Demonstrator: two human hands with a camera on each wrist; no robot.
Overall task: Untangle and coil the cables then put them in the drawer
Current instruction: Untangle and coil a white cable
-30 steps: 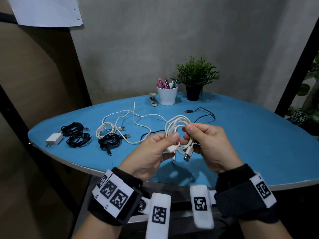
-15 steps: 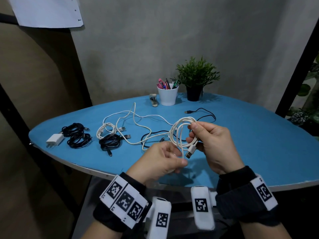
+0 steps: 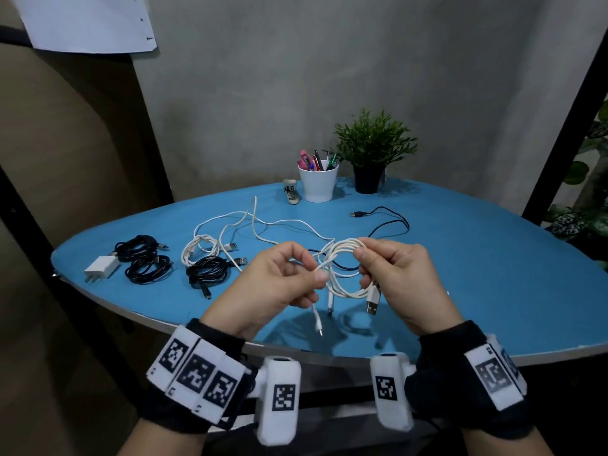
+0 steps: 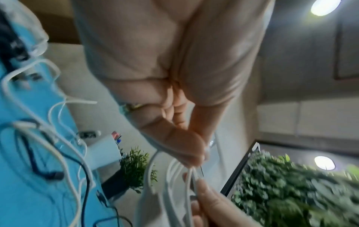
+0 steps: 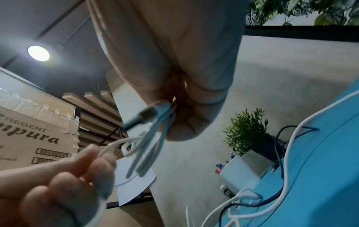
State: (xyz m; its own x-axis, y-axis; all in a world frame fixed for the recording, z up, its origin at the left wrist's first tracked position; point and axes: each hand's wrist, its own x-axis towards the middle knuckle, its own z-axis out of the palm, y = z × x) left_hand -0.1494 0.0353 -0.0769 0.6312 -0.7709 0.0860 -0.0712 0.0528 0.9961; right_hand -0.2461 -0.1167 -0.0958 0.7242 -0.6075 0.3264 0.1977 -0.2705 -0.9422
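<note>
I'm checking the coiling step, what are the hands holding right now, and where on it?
Both hold the white cable: the right hand pinches its coiled loops, the left hand pinches a strand near the loose end.

Both forearms rise from the lower edge of the head view, each wrist wrapped in a dark band. The left hand (image 3: 273, 284), centre-left, has its fingers (image 3: 289, 256) curled and thumb pressed to forefinger, pinching a strand of the white cable (image 3: 342, 274). The right hand (image 3: 401, 278), centre-right, pinches the coil's top loops, lower fingers curled around the bundle.
</note>
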